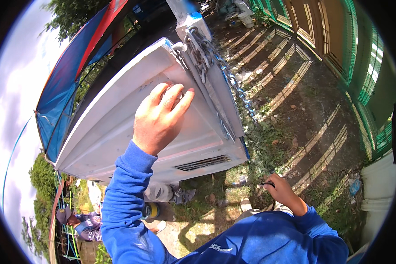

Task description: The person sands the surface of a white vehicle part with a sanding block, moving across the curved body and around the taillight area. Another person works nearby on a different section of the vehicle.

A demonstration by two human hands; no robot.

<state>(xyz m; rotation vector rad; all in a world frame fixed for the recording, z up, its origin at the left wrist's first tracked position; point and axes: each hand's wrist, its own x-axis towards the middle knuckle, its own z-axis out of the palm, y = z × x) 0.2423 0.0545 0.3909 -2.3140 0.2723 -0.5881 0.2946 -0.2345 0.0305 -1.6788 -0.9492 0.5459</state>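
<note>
My left hand lies flat on a large white metal panel that hangs tilted from a steel chain. The fingers are apart and rest on the panel's face, gripping nothing. A louvred vent slot sits near the panel's lower edge. My right hand hangs low by my hip, closed around a small dark object that is mostly hidden in the fist. Both arms wear blue sleeves.
Below is grass and dirt striped with fence shadows. A green mesh fence runs along the right. A blue and red tarp stretches behind the panel. Another person in a cap crouches at lower left.
</note>
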